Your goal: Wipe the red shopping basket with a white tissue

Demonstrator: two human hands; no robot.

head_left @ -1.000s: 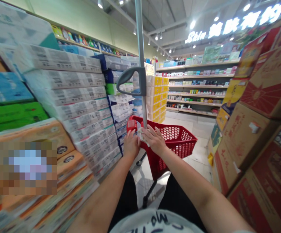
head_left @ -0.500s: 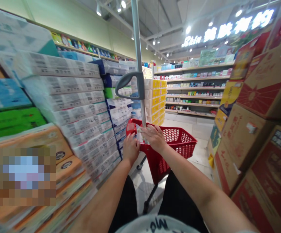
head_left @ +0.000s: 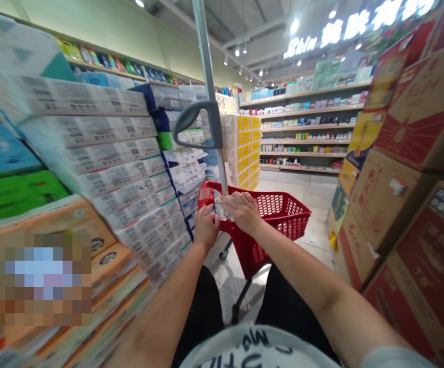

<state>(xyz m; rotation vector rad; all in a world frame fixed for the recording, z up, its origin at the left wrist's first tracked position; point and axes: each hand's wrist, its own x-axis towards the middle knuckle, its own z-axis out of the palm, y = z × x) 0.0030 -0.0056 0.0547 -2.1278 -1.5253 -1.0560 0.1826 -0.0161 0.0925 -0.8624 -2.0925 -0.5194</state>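
Note:
A red shopping cart (head_left: 244, 255) with a perforated basket stands in front of me. My left hand (head_left: 206, 225) is closed on the red handle part (head_left: 206, 195) at the cart's near left corner. Over the near edge of the basket lies my right hand (head_left: 242, 210), its fingers closed around a crumpled, pale patterned thing (head_left: 222, 207) beside the pole. A metal pole (head_left: 205, 51) with a grey loop grip (head_left: 196, 124) rises from the cart, above both hands. Neither hand touches that grip.
Stacked white tissue packs (head_left: 125, 174) line the left side, with orange packs (head_left: 102, 245) nearer. Cardboard boxes (head_left: 394, 194) are piled on the right. Yellow and white packs (head_left: 247, 148) stand ahead, before shelves of small goods (head_left: 302, 128). Pale floor shows around the cart.
The head view has shifted a little, and the stacks on the left now appear further left. The cart's pole and grip appear slightly left and higher. Both hands keep their places on the cart.

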